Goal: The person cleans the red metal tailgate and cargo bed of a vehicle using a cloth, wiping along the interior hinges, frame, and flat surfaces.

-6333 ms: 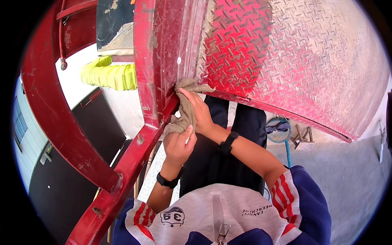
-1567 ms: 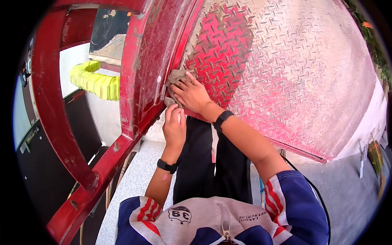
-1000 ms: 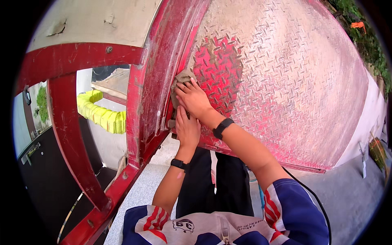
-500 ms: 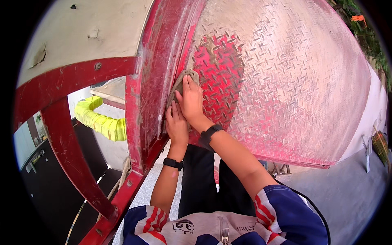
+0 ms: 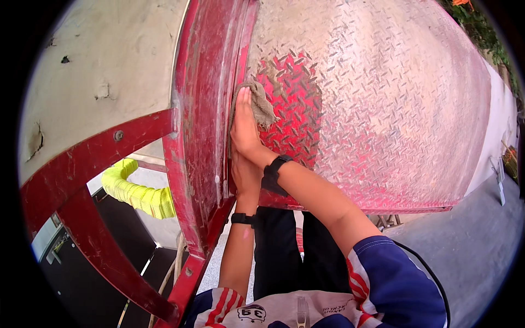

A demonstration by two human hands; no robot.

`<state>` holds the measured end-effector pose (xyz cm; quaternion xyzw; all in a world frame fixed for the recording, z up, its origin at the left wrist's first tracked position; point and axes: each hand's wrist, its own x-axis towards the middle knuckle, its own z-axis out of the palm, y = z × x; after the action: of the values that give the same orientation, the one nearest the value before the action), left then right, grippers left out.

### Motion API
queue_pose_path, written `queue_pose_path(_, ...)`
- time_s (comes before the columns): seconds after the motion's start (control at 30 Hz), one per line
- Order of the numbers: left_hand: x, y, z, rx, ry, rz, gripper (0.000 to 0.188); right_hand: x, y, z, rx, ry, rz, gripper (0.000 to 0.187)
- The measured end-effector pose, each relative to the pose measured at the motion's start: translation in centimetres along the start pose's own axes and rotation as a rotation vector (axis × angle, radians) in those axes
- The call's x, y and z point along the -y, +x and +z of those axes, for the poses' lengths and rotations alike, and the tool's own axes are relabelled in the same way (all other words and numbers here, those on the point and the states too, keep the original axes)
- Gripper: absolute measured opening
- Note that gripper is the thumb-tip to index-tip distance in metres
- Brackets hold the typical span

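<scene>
Our right hand (image 5: 246, 128) lies flat, fingers straight and drawn together toward twelve o'clock, pressing on a brown-grey cloth (image 5: 264, 107) rather than clenching it. We have the cloth in the corner where a scuffed red side wall (image 5: 199, 126) meets a treaded metal plate (image 5: 388, 115); part of it is under our fingers, and a loose, frayed flap spreads toward two o'clock over the plate. Our left hand (image 5: 245, 174) is just below, at six o'clock, its fingers running up behind the right one (they are mostly hidden, so we can't say how far they are spread or whether they have hold of the cloth). We wear a black band (image 5: 275, 172) on the right wrist, at five o'clock from that hand, and another on the left wrist, at six.

Toward three o'clock we see a vivid red patch (image 5: 303, 109) on the plate, whose tread looks paler and worn farther out, with pinkish streaks at four. Curved red bars (image 5: 104, 139) reach the wall from eight and nine o'clock, and we glimpse a bright yellow bundle (image 5: 139, 194) through the gap between them. A cracked beige panel (image 5: 109, 54) fills ten o'clock. Grey ground (image 5: 459, 235) lies at four, and greenery (image 5: 486, 27) shows far off at two.
</scene>
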<state>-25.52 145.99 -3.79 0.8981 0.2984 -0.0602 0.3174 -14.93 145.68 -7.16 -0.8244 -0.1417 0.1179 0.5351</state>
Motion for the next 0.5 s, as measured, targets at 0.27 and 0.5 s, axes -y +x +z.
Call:
queue_pose_path(0.27,-5.7,11.4,1.6,-0.148,-0.010,0.241,0.068,-1.6,13.6,-4.0,0.041,-0.197,-0.102,0.070)
queue_pose_path(0.5,-10.5,18.6,1.7,-0.186,0.017,0.341,0.076,-1.3,21.7,-6.6,0.075,-0.457,-0.047,0.061)
